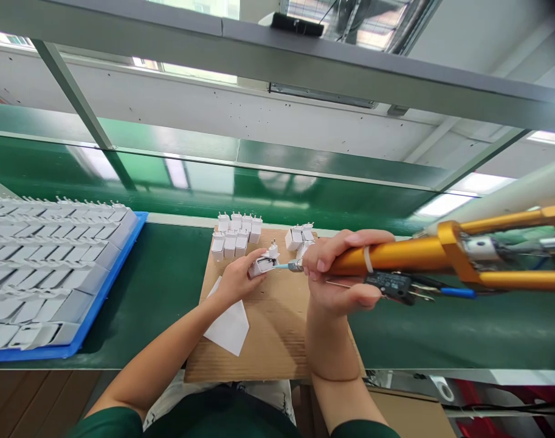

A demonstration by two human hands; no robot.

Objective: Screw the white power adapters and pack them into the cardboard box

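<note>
My left hand is closed round a white plug adapter whose pins point up; its side towards the tool looks open, with something dark inside. In my right hand is an orange handheld tool with a black microswitch strapped below its barrel. The tool's thin light-blue tip reaches to the adapter; whether it touches is too small to tell. Behind my left hand stand several white adapters in rows, pins up. More adapters sit just beyond my right hand.
Under my hands lies a brown board on the green bench, with a piece of white paper on it. At the left is a blue tray packed with white adapters. A metal frame bar crosses above the bench.
</note>
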